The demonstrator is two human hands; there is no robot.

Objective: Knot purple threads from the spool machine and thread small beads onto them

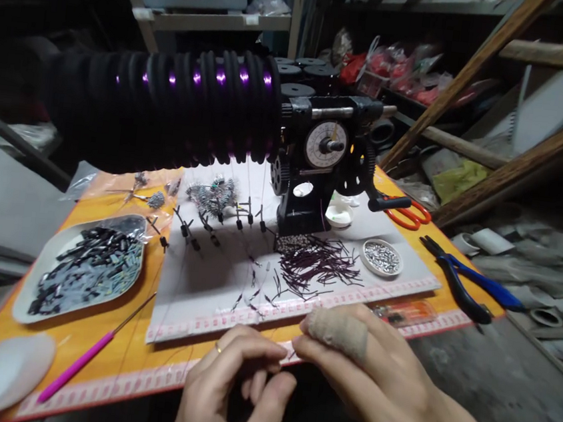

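My left hand, with a ring on one finger, is curled at the table's front edge, its thumb a little apart from the index fingertip. My right hand, one finger wrapped in a beige bandage, faces it with thumb and index finger pressed together. Anything in either hand is too small to make out. Just beyond them, on a white board, lie small dark swivel-like pieces and a pile of short dark tubes. Beside that pile stands a small dish of silvery bits.
A black winding machine with a row of purple-thread spools overhangs the board. Left are a tray of dark and grey pieces, a pink-handled hook tool and a white lid. Blue-handled pliers and orange scissors lie right.
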